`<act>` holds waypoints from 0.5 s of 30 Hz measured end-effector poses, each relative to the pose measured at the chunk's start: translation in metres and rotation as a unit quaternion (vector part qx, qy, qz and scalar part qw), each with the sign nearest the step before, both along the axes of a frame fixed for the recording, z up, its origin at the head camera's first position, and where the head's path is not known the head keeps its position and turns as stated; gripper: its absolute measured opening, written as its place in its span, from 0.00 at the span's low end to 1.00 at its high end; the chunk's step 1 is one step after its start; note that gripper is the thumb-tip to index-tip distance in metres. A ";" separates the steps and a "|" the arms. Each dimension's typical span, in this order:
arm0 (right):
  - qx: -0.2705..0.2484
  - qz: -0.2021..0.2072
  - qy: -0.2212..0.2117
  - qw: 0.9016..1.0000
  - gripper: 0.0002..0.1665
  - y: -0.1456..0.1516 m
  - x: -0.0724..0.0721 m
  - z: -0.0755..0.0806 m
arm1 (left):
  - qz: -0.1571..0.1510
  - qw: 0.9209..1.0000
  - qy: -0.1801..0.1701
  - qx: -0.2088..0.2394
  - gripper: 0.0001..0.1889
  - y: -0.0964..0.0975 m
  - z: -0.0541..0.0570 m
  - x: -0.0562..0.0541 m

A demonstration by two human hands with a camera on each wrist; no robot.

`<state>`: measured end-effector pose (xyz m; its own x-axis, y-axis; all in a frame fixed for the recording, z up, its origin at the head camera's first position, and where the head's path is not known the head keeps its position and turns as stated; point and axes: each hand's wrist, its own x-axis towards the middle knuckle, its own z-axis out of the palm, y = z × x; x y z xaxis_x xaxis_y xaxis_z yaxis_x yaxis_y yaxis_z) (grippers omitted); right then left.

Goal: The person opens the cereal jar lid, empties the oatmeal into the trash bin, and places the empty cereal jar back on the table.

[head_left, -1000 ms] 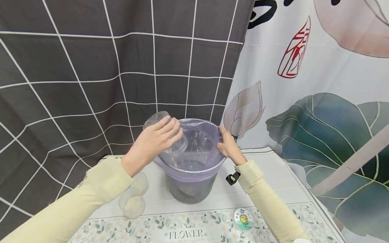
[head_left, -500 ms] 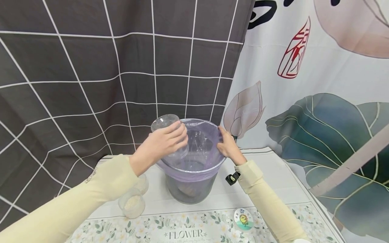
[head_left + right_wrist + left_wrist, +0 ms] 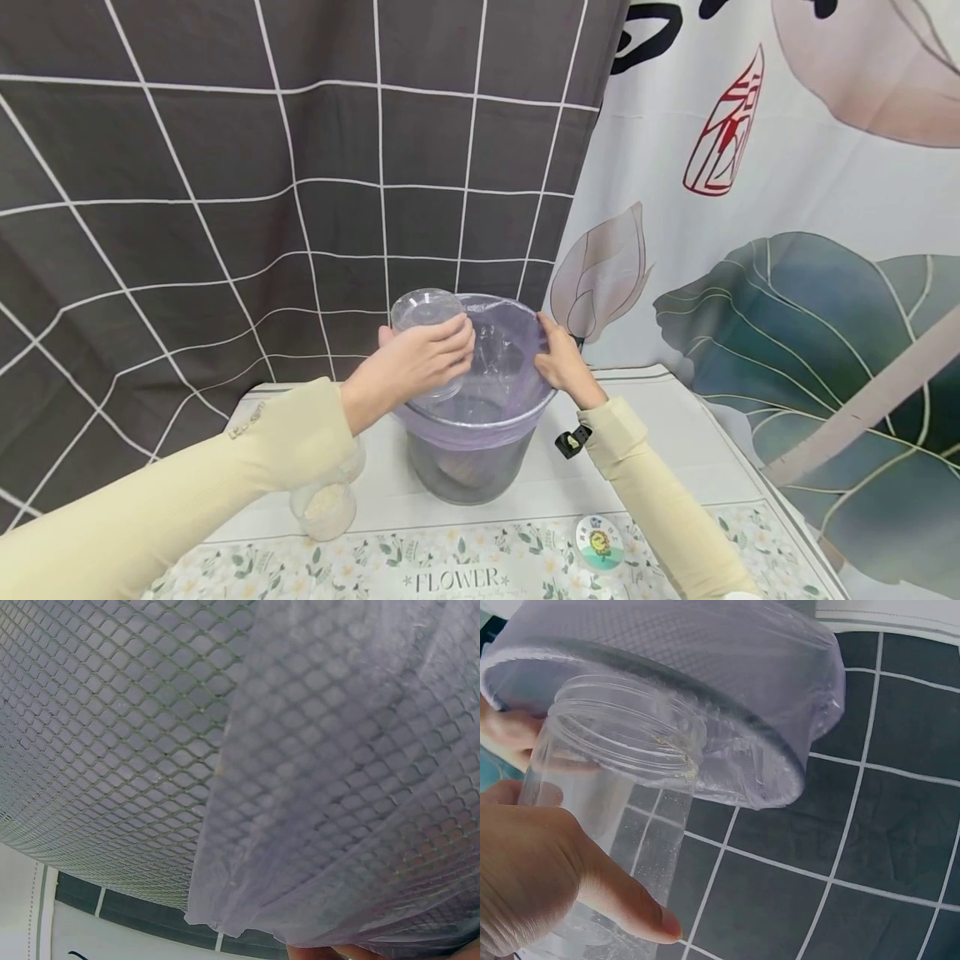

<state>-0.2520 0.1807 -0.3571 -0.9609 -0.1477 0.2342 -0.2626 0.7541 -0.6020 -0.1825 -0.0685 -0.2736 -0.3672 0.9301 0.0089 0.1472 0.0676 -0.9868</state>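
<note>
My left hand grips a clear plastic jar, tipped with its threaded mouth over the bin's opening. A few small yellowish bits cling inside the jar near its mouth in the left wrist view. The mesh waste bin stands upright on the table, lined with a purple plastic bag folded over its rim. On the bin's right side my right hand holds the rim through the bag, thumb and fingers on either side. In the right wrist view, the mesh wall and bag fill most of the picture.
Two clear jars stand left of the bin; the front jar holds pale grains, and my left sleeve partly covers the other. A round sunflower-printed lid lies at the table's front right. A dark gridded curtain hangs close behind.
My left hand has moved right and slightly down with the jar, further over the bin, and the jar's base now faces more upward. My right hand stays on the rim.
</note>
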 end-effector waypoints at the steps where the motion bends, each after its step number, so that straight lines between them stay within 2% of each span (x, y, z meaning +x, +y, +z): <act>1: 0.000 0.000 0.000 1.000 0.47 0.000 0.000 0.000 | 0.003 1.000 0.001 -0.007 0.55 0.000 0.000 0.000; 4: 0.001 0.000 0.002 1.000 0.46 0.000 0.000 0.000 | 0.012 0.999 0.007 -0.038 0.56 0.002 0.001 0.003; 10: 0.004 0.001 0.002 1.000 0.46 -0.001 0.000 0.000 | 0.012 0.995 0.035 -0.094 0.56 0.012 0.001 0.007; 15: 0.004 0.000 -0.002 1.000 0.47 -0.002 0.000 0.000 | 0.027 0.987 0.056 -0.149 0.57 0.020 0.002 0.009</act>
<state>-0.2521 0.1787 -0.3566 -0.9617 -0.1493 0.2301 -0.2606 0.7587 -0.5970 -0.1731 -0.0481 -0.2713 -0.4284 0.8768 -0.2185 0.0395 -0.2234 -0.9739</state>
